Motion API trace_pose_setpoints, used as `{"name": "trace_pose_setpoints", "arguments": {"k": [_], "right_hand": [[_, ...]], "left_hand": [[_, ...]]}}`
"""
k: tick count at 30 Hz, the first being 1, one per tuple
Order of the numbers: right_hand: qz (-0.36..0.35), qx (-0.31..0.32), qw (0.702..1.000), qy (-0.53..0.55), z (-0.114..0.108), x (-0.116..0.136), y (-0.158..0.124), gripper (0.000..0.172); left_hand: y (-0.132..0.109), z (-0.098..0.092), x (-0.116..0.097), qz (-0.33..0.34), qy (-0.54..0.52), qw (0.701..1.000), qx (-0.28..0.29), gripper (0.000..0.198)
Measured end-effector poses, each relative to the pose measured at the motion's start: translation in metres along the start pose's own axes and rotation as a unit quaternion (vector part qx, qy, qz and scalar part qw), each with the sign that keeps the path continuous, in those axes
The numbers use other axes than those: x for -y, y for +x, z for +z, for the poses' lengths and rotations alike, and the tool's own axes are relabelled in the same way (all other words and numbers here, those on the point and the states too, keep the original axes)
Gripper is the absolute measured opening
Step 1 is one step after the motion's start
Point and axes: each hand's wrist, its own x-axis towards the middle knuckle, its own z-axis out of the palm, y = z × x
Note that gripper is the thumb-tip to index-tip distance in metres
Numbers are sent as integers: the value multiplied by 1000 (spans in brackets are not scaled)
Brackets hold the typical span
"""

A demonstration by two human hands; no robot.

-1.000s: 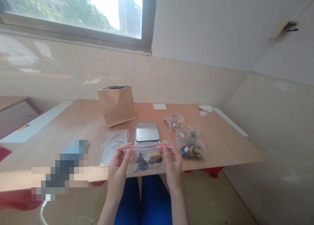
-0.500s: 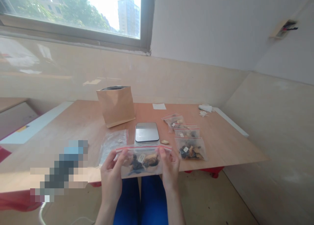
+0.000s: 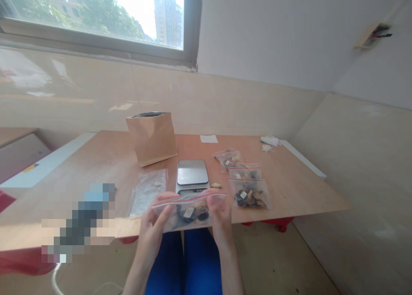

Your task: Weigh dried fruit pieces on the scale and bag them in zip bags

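Observation:
Between my two hands is a clear zip-lock bag point(image 3: 189, 215) with a red seal line, holding dark and tan dried pieces and a small white label. My left hand point(image 3: 154, 217) grips its left end, fingers behind and thumb in front. At the right end, my right hand point(image 3: 220, 217) pinches the bag near the seal. Just beyond it a kitchen scale point(image 3: 193, 172) with a steel top lies on the table, its display partly covered by the bag. One small pale dried piece point(image 3: 216, 185) rests right of the scale.
Several filled zip-lock bags point(image 3: 252, 194) lie at the right. Flat clear bags point(image 3: 149, 190) are left of the scale. A brown paper pouch point(image 3: 152, 138) stands behind them. White paper point(image 3: 209, 138) lies farther back. A pixelated object point(image 3: 85, 215) is at the left edge of the table point(image 3: 302, 192).
The bag's left end has tilted and its contents have shifted. My left hand has moved slightly right, its fingers now over the top edge. More of the scale's display shows.

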Motion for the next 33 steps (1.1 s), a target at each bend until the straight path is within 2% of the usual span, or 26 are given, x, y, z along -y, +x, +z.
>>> {"name": "trace_pose_setpoints", "arguments": {"k": [3,7,15,19,22,25,29,33], "right_hand": [[14,7,1000,-10,2,3,0,22],[12,-19,999,-36,4,5,-1,19],[11,-50,998,-30,8,2,-2,17],[47,-52,997,-15,6,-1,0,24],[40,5,999,-14,2,1,0,27],[37,77,996,-17,0,7,-1,28],[26,111,993,-42,3,13,-2,24],[10,80,995,-57,8,10,-3,18]], "left_hand": [[0,0,4,-27,13,999,-32,30],[-1,3,6,-56,-3,994,-89,32],[-3,8,0,-65,2,993,-103,31],[0,4,1,-56,22,996,-69,35],[1,0,-1,-44,39,998,-5,38],[0,-1,-5,-49,60,996,45,32],[-2,1,-6,-13,77,997,28,22],[-2,3,-4,-10,71,997,30,22]]}}
